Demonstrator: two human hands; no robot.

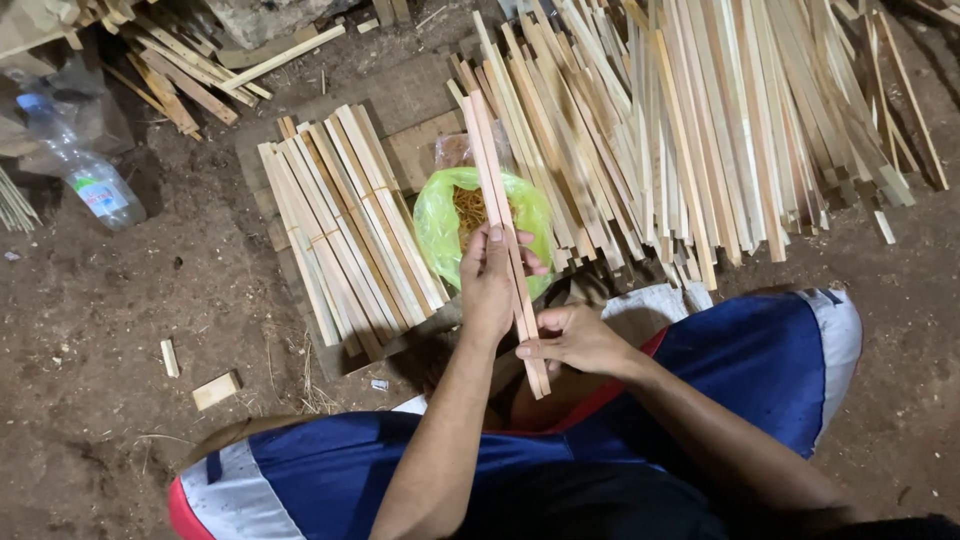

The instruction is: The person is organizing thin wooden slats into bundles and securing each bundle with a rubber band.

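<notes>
A small bunch of thin pale wooden sticks [497, 190] slants from upper left down toward my lap. My left hand [490, 285] wraps around the bunch at its middle. My right hand [575, 340] pinches the bunch near its lower end, fingers closed on the sticks. Behind the sticks sits an open green plastic bag [438, 220] with tan rubber bands inside. To the left lies a bundled stack of similar sticks [345, 225] on a board. A big loose pile of sticks [700, 130] fans out at the upper right.
A plastic water bottle [85, 170] lies on the dirt floor at the left. Small wood offcuts [215, 390] rest near my left knee. More sticks [180, 70] lie scattered at the upper left. My knees in blue shorts [745, 365] frame the space.
</notes>
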